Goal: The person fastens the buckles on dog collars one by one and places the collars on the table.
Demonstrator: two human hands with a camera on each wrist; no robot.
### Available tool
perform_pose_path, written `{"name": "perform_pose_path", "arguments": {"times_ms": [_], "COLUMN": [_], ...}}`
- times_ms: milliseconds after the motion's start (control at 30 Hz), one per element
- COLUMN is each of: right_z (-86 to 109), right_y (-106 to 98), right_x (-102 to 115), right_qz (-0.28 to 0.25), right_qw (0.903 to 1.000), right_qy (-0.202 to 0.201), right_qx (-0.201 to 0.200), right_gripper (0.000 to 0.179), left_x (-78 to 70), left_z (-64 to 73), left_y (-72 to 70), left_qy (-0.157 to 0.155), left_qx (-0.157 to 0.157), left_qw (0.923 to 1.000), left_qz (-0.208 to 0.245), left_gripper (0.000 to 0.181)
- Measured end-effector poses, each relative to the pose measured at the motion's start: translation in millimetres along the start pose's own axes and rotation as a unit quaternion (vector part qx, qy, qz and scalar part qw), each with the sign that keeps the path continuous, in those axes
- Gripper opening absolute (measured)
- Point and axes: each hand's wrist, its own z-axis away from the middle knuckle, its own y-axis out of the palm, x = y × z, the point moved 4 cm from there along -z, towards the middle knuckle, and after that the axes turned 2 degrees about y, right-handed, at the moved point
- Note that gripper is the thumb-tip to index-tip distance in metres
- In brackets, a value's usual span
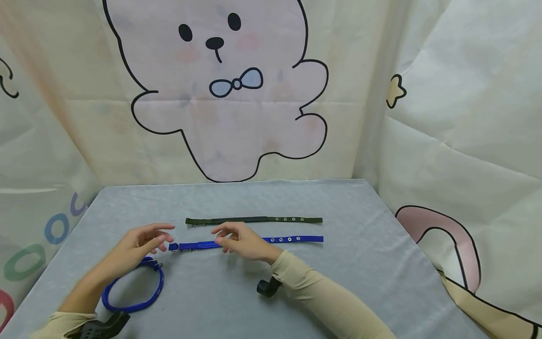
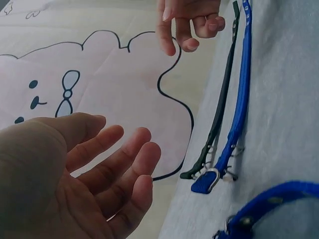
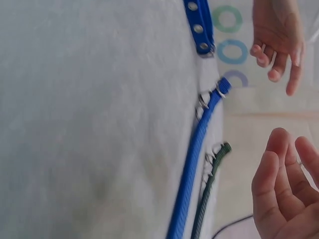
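A blue collar [image 1: 292, 239] with metal eyelets and a D-ring lies stretched out across the table. Behind it, parallel, lies a dark green collar [image 1: 245, 220] of the same kind. A second blue collar [image 1: 158, 288], closed into a loop, lies at the left front. My left hand [image 1: 134, 247] hovers near the looped collar and the flat blue collar's buckle end, fingers loosely bent and holding nothing. Over the middle of the flat blue collar hangs my right hand [image 1: 243, 242], also holding nothing, hiding part of it in the head view.
The table [image 1: 338, 292] has a light grey-blue cloth. Printed fabric [image 1: 338, 141] with a cartoon bear hangs behind it, and more printed sheets stand at both sides. A black wrist camera [image 1: 268, 286] sits at the right sleeve.
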Motion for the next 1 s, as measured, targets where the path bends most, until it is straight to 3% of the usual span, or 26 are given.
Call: {"name": "perform_pose_path", "arguments": {"times_ms": [467, 800, 1000], "right_z": [28.5, 48.7, 62.6], "right_y": [-45.3, -78.0, -97.5], "right_x": [-8.3, -14.2, -22.1], "right_qz": [0.005, 0.033, 0.040], "right_qw": [0.9983, 0.9947, 0.9920], "right_qy": [-0.007, -0.015, -0.002], "right_qx": [-0.058, -0.096, -0.120], "right_gripper": [0.034, 0.033, 0.033], "left_x": [-20.4, -34.6, -39.2], "left_z": [-23.3, -43.4, -51.6], "left_y": [18.1, 27.3, 30.6], "left_qy": [0.022, 0.049, 0.046], "left_qx": [-0.024, -0.017, -0.016], "left_qw": [0.9992, 0.9978, 0.9974], "left_qz": [0.026, 0.042, 0.054], "left_gripper": [0.034, 0.033, 0.035]}}
